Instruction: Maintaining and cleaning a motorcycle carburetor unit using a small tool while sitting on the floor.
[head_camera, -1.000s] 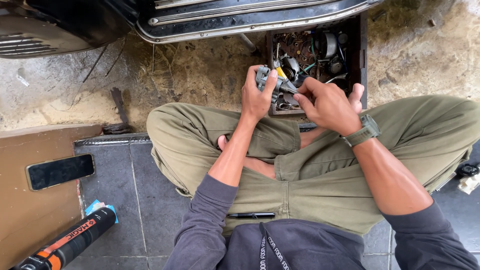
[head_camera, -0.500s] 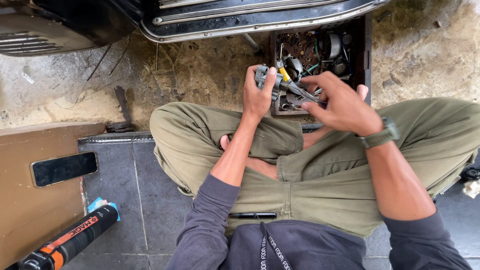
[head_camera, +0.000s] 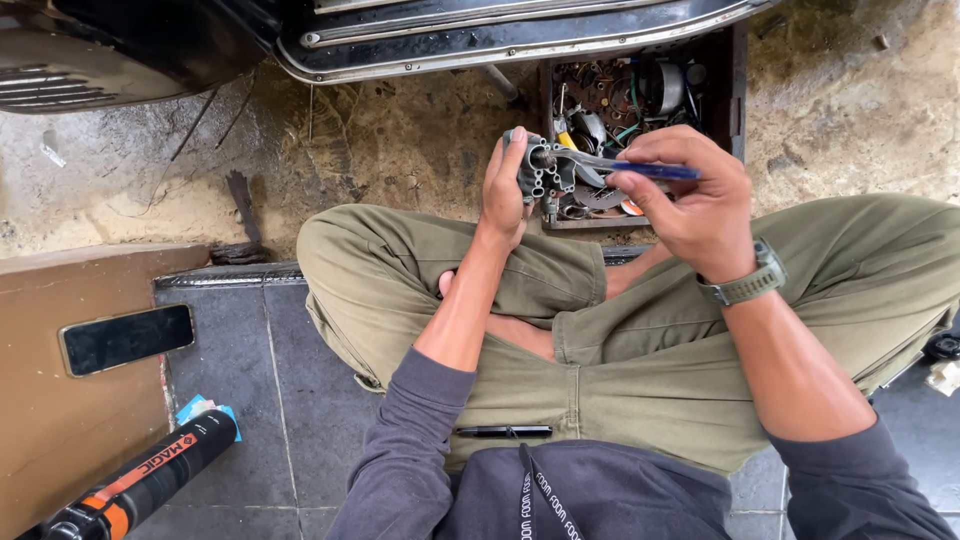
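Observation:
My left hand (head_camera: 503, 190) grips a small grey metal engine part (head_camera: 545, 172), much like a carburettor, held up over my knees. My right hand (head_camera: 690, 205) holds pliers with blue handles (head_camera: 625, 168), and their jaws touch the top of the metal part. A green watch (head_camera: 748, 283) sits on my right wrist. I am seated with legs in olive trousers (head_camera: 640, 350) folded under me.
A dark wooden box (head_camera: 735, 90) full of small parts and wires stands just beyond my hands. A black vehicle body with a chrome edge (head_camera: 480, 45) runs along the top. A phone (head_camera: 125, 338) lies on a brown board at left, a black spray can (head_camera: 140, 480) below it.
My right hand has drawn back to the right and now holds the blue-handled pliers level against the metal part. My left hand still holds the part in the same place.

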